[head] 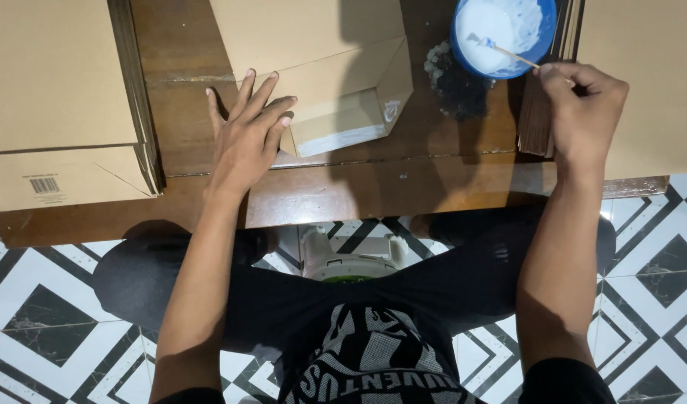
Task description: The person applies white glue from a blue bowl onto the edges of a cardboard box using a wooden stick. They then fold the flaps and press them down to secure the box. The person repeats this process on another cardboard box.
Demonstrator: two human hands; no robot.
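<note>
wood of the low tabletop [321, 196] is brown and scuffed, over black-and-white patterned floor tiles [29, 314]. left hand [246, 135] lies spread flat on a folded cardboard box [336, 82]. right hand [583, 112], its grip pinching a thin stick [511, 54], reaches a far blue bowl [504, 37] of white paste; flat cardboard stacks [51, 97] lie left.

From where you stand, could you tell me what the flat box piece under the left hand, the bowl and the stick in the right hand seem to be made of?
The box piece looks like brown cardboard, matt, with creased flaps. The bowl appears to be blue plastic, smooth and slightly glossy, holding white paste. The stick, held by the right hand, looks like pale wood or bamboo; too thin to tell. The left hand rests flat on the cardboard.
</note>
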